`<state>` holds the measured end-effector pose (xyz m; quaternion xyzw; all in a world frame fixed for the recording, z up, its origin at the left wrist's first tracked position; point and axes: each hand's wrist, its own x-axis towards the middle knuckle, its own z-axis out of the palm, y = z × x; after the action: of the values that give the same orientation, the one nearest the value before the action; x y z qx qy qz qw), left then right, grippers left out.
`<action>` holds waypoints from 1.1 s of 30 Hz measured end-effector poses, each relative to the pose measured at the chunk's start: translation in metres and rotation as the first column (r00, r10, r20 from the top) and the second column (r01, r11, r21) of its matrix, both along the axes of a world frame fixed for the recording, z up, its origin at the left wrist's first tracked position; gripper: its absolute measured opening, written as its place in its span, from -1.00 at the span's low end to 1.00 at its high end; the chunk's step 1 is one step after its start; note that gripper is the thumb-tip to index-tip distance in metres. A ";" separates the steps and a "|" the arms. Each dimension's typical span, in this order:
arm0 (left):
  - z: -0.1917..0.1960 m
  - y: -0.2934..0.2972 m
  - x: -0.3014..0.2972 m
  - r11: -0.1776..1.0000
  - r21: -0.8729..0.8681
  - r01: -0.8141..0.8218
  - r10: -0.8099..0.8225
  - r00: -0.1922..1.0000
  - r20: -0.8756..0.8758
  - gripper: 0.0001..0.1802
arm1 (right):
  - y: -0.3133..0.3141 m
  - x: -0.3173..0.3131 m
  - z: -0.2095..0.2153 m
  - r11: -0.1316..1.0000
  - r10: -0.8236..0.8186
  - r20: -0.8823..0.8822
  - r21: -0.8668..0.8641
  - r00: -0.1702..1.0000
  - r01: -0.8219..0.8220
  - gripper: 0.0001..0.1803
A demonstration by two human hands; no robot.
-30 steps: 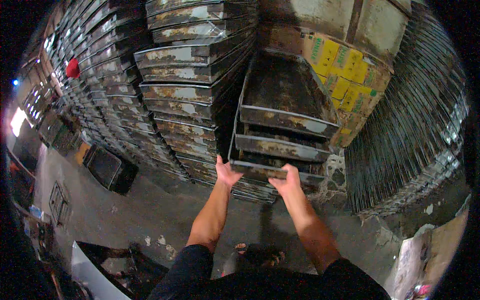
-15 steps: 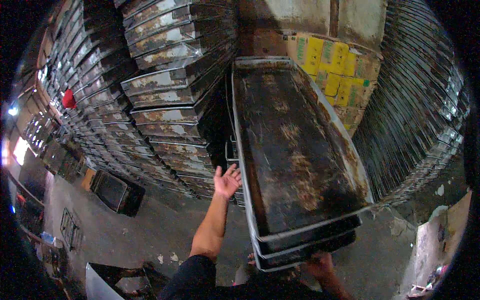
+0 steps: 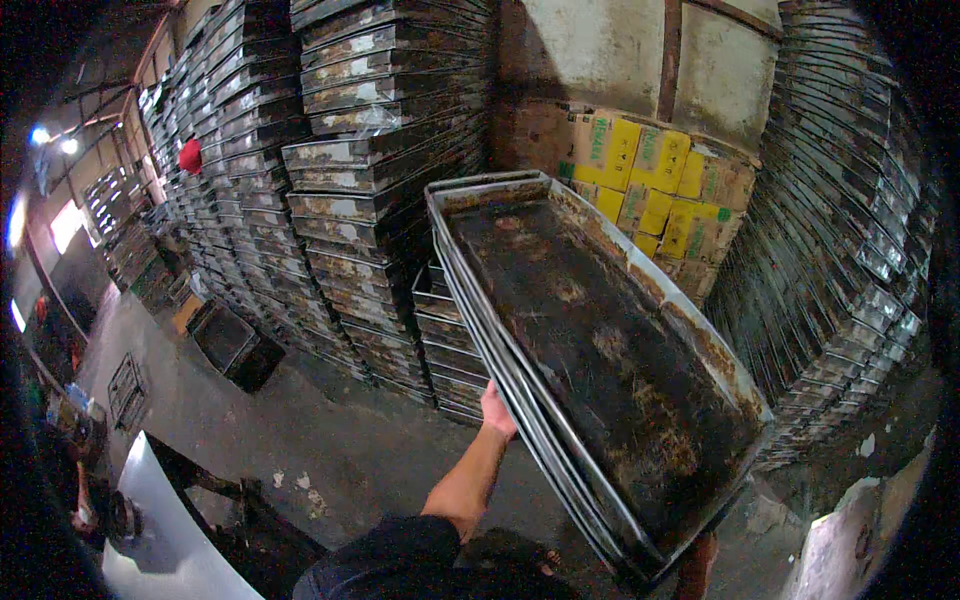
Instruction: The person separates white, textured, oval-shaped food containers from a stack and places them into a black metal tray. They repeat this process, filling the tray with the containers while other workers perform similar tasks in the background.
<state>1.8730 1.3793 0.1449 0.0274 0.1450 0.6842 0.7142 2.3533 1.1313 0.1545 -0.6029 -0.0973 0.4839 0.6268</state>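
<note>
A few long dark metal trays (image 3: 570, 290), nested together with pale worn rims and rusty brown patches, slant across the middle of the view. My left hand (image 3: 497, 412) grips their left long side from beneath, its fingers partly hidden behind the rims. At the near right corner my right hand (image 3: 698, 565) holds the trays from below; most of it is covered by them. Just beyond my left hand, a lower stack of similar trays (image 3: 455, 340) stands beside the tall stacks.
Tall stacks of rusty trays (image 3: 340, 210) rise on the left, and another dense stack (image 3: 840, 260) on the right. Flattened cardboard with yellow patches (image 3: 650, 180) leans at the back wall. On the floor lie a dark bin (image 3: 228, 340) and a wire frame (image 3: 126, 392). A pale curved panel (image 3: 165, 530) is near left.
My left hand, open beside the trays before, has closed on their left side. The trays have tilted and swung, their near end moving right. The view has shifted.
</note>
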 end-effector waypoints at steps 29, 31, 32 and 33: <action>-0.002 -0.315 0.042 0.731 -0.123 -0.671 0.682 0.725 0.094 -0.48 | 0.250 -0.075 0.124 0.551 0.765 0.334 0.102 0.550 -0.828 -0.59; -0.004 -0.371 0.046 0.628 -0.134 -0.766 0.778 0.622 0.089 -0.48 | 0.253 -0.114 0.124 0.446 0.828 0.326 0.107 0.455 -0.889 -0.59; -0.001 -0.393 0.043 0.578 -0.134 -0.805 0.816 0.572 0.079 -0.48 | 0.253 -0.134 0.124 0.400 0.852 0.321 0.110 0.413 -0.910 -0.59; 0.003 -0.409 0.036 0.545 -0.139 -0.827 0.838 0.541 0.067 -0.48 | 0.248 -0.157 0.120 0.362 0.871 0.314 0.111 0.378 -0.926 -0.59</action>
<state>1.9091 0.9704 0.1475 -0.1200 0.1262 0.9341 0.3116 2.1963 1.3791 0.2750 -0.4046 -0.5392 0.6658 0.3197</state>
